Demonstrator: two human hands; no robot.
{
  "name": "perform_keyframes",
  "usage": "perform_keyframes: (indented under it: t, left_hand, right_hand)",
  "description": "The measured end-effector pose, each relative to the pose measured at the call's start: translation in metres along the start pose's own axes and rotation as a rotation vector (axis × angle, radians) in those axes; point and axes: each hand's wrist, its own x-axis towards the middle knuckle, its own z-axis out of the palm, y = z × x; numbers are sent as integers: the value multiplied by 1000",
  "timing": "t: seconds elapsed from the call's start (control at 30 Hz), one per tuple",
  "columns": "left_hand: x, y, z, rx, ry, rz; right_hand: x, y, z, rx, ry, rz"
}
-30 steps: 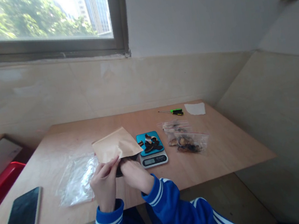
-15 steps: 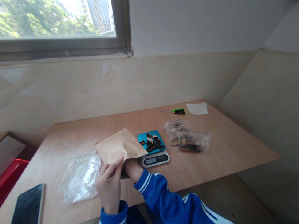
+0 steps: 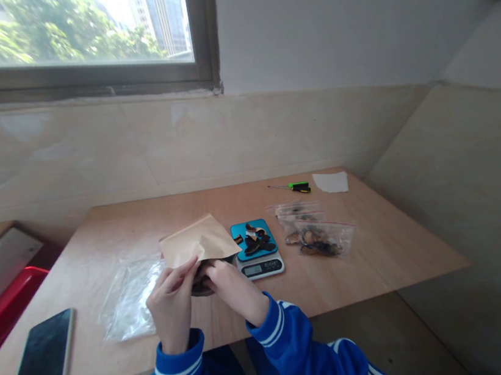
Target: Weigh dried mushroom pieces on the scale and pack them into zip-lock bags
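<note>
My left hand (image 3: 173,299) pinches the near edge of a brown paper bag (image 3: 197,240), thumb against fingers. Below that edge is a dark area (image 3: 200,288) with what look like dark dried pieces. My right hand (image 3: 233,285) has its fingers bent into this dark area, and the fingertips are partly hidden. Whether they grip a piece I cannot make out. Just right of the bag, a kitchen scale (image 3: 261,267) with a blue top carries several dark dried strips (image 3: 257,239). Its display digits are too small to read.
Zip bags (image 3: 317,237) of dried pieces lie right of the scale. Behind them are a green-and-black screwdriver (image 3: 299,186) and white paper (image 3: 330,182). Crumpled clear plastic (image 3: 131,298) lies left of my hands. A tablet (image 3: 38,366) rests at the table's left front edge.
My right hand has drawn back from under the paper bag toward me, so its fingers now show at the near edge. My left hand has shifted slightly left, still pinching the bag.
</note>
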Motion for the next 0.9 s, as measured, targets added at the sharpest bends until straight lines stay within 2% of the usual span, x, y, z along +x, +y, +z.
perform_keyframes:
  t: [0.17, 0.47, 0.63, 0.77, 0.9]
  left_hand:
    - [-1, 1, 0, -8, -17, -14]
    - [-2, 1, -1, 0, -31, -6]
    - [-3, -1, -1, -6, -41, -8]
    - [-2, -5, -1, -19, -43, -4]
    - [1, -4, -2, -15, -35, -10]
  right_hand:
    - [3, 3, -7, 82, -73, -63]
    - [4, 1, -7, 23, -151, 48]
    - [4, 5, -3, 167, -160, -102]
    - [1, 6, -2, 163, -123, -102]
    - [-6, 4, -7, 27, -19, -123]
